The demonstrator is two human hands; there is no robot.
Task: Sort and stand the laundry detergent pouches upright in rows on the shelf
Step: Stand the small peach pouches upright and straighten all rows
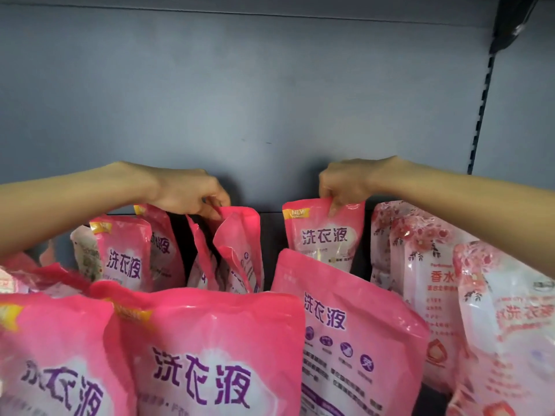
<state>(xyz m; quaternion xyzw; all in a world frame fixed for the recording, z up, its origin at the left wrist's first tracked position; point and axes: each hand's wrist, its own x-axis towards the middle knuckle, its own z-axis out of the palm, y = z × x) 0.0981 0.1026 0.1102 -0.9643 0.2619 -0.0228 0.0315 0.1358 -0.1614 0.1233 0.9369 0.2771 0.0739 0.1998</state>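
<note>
Now | left hand (192, 190): fingers curled, pinching top edge of pink detergent pouch (240, 238), seemingly edge-on, back row | right hand (345, 183): pinching top of upright pink "NEW" pouch (324, 238), near grey back panel (270, 100) | far right: pale floral pouches (426, 265) standing.

Pink pouches (210, 355) crowd the dark shelf (271, 250), floral pouches (426, 265) at right.

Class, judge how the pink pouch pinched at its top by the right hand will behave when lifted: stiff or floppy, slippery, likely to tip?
The pink pouch probably sags: its film wrinkles below the right hand. Glossy glare suggests a slippery skin. It may tip if released; the front pouch leans.
</note>
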